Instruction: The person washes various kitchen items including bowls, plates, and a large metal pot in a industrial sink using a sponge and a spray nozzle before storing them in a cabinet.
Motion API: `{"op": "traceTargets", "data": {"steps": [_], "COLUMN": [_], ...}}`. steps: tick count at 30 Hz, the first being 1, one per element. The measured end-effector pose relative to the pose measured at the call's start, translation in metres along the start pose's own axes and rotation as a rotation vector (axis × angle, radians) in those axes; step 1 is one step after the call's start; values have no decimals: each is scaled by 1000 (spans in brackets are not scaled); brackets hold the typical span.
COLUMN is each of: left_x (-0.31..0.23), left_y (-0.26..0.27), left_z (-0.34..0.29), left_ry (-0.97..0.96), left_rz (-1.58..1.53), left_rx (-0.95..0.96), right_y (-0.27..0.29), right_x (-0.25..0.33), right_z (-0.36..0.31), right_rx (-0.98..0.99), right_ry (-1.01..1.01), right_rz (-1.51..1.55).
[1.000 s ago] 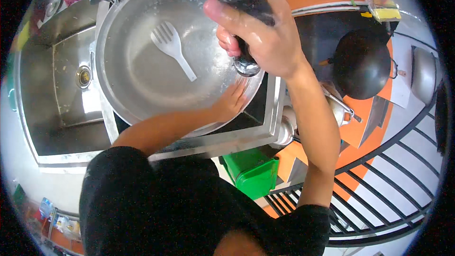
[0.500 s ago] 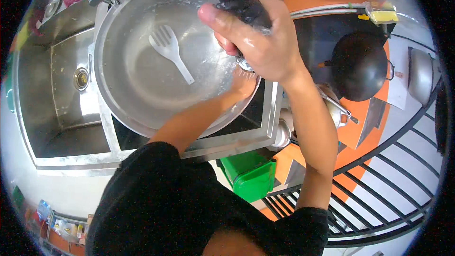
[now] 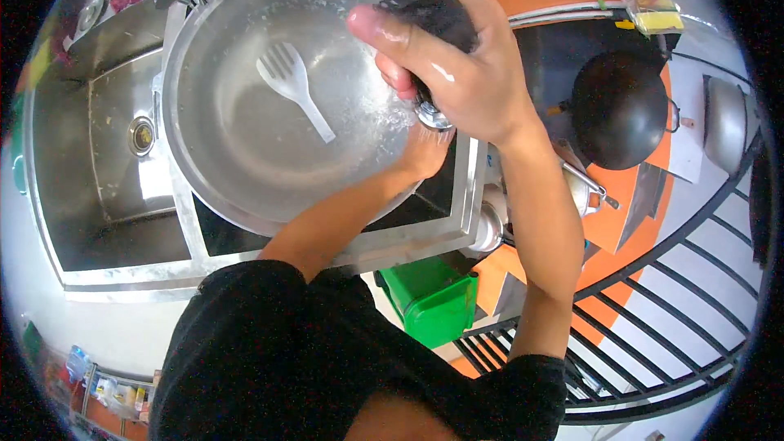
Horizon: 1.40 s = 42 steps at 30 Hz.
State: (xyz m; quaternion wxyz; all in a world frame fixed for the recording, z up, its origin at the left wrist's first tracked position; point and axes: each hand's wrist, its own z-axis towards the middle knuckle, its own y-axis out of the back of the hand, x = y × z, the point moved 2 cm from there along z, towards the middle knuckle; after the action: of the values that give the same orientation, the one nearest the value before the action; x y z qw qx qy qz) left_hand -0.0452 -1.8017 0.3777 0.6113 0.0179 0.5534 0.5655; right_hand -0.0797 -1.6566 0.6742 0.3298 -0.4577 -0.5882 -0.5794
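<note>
My right hand is closed round a black spray tap handle. Its metal head points down, and thin jets of water fall from it. Beneath the jets, my left hand is at the right wall of a big round metal basin; the right hand and the spray head hide its fingers. Water splashes on the basin wall beside both hands. On the basin floor lies a white fork-shaped spatula, tines toward the far left.
The basin stands over the right bowl of a metal sink. The left bowl has a drain. To the right are a black wok, a pot and a black railing. A green bin stands below the sink's front edge.
Both hands have shifted slightly to the right, the right one carrying the spray tap with it. More splashing shows on the basin's right wall. The spatula keeps its place.
</note>
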Motion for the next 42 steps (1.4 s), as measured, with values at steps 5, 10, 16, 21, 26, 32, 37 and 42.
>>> {"op": "traceTargets", "data": {"steps": [5,10,16,21,26,32,37,42], "left_x": [46,52,170,90,80,177,186,133], "left_y": [35,130,148,156,-4,116,241,134], "left_z": [-67,-93,-152,-75,-90,-156,-62,-129], "left_ry": [40,262,-15,759,812,-174,389,154], "left_rz": [-527,-566,-393,-524,-640,-365,251,-207], "left_rx": [583,1098,1500,1467,821,1451,2139,1436], "right_y": [-1,-4,-2,-7,-21,-70,-96,-72], "right_x": [-3,-14,-21,-37,-35,-48,-60,-70], "right_z": [3,9,14,24,20,24,27,20], "right_rx": [39,78,69,-86,-35,-34,127,171], "right_ry": [-51,-105,86,217,-68,-15,-163,-225], "right_rz": [78,143,196,228,644,992,896,656]}}
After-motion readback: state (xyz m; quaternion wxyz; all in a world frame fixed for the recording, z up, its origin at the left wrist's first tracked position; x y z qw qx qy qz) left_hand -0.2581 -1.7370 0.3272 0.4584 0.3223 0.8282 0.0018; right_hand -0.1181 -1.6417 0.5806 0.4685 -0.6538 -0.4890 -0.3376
